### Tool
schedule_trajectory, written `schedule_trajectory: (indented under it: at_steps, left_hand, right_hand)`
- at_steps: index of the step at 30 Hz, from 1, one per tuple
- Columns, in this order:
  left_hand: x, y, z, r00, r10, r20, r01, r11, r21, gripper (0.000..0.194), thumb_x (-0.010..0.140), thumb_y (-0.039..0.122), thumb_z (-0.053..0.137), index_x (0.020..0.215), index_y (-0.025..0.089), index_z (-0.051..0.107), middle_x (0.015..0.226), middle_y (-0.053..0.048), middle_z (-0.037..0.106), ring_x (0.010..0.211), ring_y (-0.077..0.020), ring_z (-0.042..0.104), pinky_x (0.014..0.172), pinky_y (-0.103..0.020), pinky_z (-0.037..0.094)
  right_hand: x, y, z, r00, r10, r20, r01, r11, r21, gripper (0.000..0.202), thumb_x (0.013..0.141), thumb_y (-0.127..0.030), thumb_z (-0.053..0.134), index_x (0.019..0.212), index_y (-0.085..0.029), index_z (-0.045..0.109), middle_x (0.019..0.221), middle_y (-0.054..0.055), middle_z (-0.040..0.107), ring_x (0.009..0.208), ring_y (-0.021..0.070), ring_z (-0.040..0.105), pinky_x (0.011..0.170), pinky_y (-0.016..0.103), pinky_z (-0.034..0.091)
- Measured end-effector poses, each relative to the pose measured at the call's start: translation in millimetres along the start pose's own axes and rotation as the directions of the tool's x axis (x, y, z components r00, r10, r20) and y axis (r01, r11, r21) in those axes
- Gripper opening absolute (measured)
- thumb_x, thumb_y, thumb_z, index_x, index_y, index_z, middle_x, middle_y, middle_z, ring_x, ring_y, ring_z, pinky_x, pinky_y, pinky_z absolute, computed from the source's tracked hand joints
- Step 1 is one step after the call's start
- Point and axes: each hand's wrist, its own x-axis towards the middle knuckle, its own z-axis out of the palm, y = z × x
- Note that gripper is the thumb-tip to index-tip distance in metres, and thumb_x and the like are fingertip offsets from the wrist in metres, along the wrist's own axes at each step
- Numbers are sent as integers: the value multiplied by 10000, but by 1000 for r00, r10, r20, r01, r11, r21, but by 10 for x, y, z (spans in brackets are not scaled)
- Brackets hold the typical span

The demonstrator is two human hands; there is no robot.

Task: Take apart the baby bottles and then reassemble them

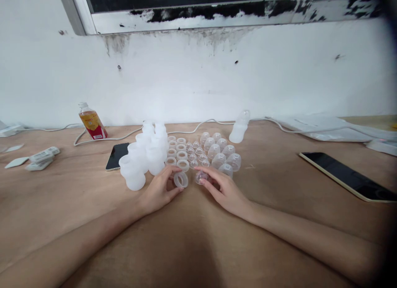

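My left hand [159, 189] grips a translucent ring [180, 179] by its edge, tilted up off the wooden table. Between the fingers of my right hand [225, 191] is a small clear nipple [201, 177]. Just beyond my hands, more rings [182, 155] lie in two columns, with several clear nipples [199, 151] beside them. Clear domed caps [218, 160] stand to the right of the nipples. Frosted white bottles [135, 172] are grouped at the left, close to my left hand.
One capped bottle [240, 127] stands near the wall. A drink bottle [93, 122], a dark phone [118, 155] and label stacks [43, 155] are at the left. A larger phone [347, 176] and plastic bags [322, 129] lie at the right. A white cable [211, 120] runs along the back.
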Motion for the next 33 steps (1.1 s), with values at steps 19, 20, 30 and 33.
schedule_trajectory:
  at_steps: [19,20,30,33]
  left_hand:
    - [-2,-58,13,999,-7,-34,7,1000,0,395,685,157,570,1050,191,425,1002,-47,536,875,-143,539,785,-330,463]
    - [-2,-61,17,999,-7,-32,7,1000,-12,395,684,157,570,1050,191,425,1005,-50,537,884,-147,539,790,-337,462]
    - [15,21,9,999,36,35,-37,999,38,406,689,142,550,1072,179,421,1069,-58,505,991,-157,493,868,-332,418]
    - [63,40,33,998,63,30,-66,995,78,392,695,146,542,1068,184,429,1043,-50,521,975,-161,496,853,-332,419]
  right_hand:
    - [14,53,36,982,182,52,-186,978,90,216,707,-339,556,825,-197,444,619,-39,475,514,84,436,479,212,383]
    - [15,50,35,983,178,54,-182,980,84,213,709,-336,554,826,-198,442,618,-39,473,511,84,433,478,213,381]
    - [36,1,48,994,103,45,-97,989,-109,147,727,-221,523,855,-190,456,626,-39,419,543,91,402,526,222,368]
    - [63,-2,98,999,24,34,-19,993,-121,170,748,-147,467,914,-183,462,724,-2,467,624,106,443,585,236,400]
